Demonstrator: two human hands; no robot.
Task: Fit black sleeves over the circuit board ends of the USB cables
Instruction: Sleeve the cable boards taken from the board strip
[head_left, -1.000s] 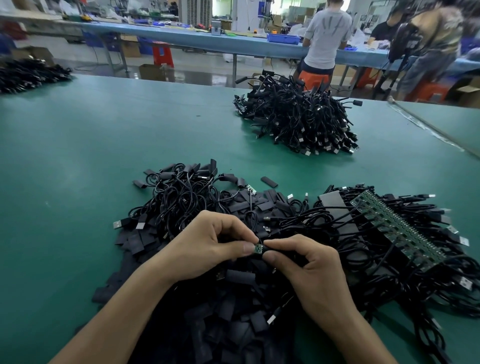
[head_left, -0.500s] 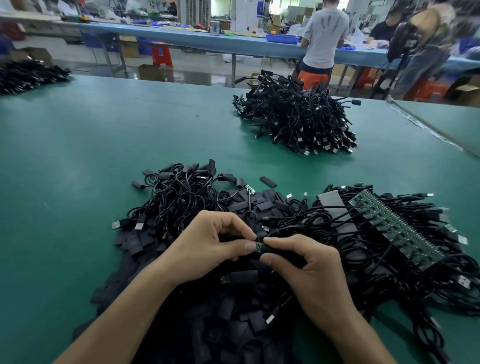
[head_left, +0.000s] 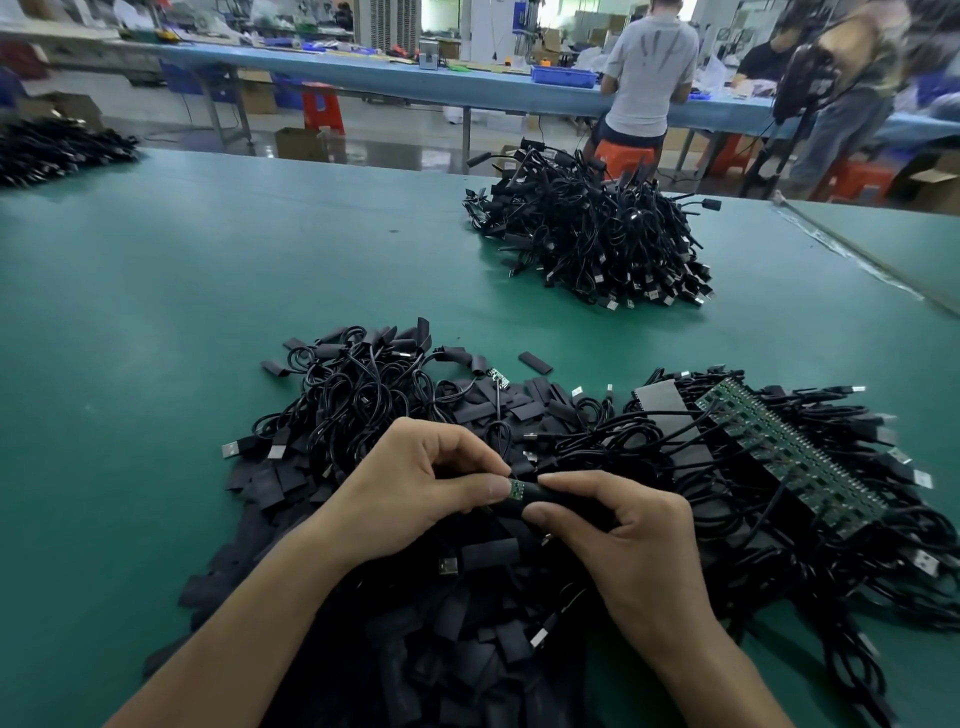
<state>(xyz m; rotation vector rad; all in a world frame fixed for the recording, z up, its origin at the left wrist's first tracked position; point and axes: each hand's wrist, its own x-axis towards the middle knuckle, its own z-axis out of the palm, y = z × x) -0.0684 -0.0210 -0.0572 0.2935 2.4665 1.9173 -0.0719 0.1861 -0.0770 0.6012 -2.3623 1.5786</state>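
From the head camera, both hands meet low over the green table (head_left: 156, 312). The left hand (head_left: 415, 493) has its fingers curled, thumb and forefinger pinching a small green circuit board (head_left: 516, 489). The right hand (head_left: 639, 545) grips a black sleeve (head_left: 550, 500) between thumb and forefinger, its mouth touching the board, whose tip shows bare. Below them, toward 6 o'clock, lies a heap of loose sleeves (head_left: 441, 639). At 3 o'clock a strip of boards (head_left: 789, 452) rests on tangled USB cables (head_left: 857, 551). A second cable pile (head_left: 592, 234) sits at 12 o'clock, well apart, another (head_left: 52, 148) at 10 o'clock.
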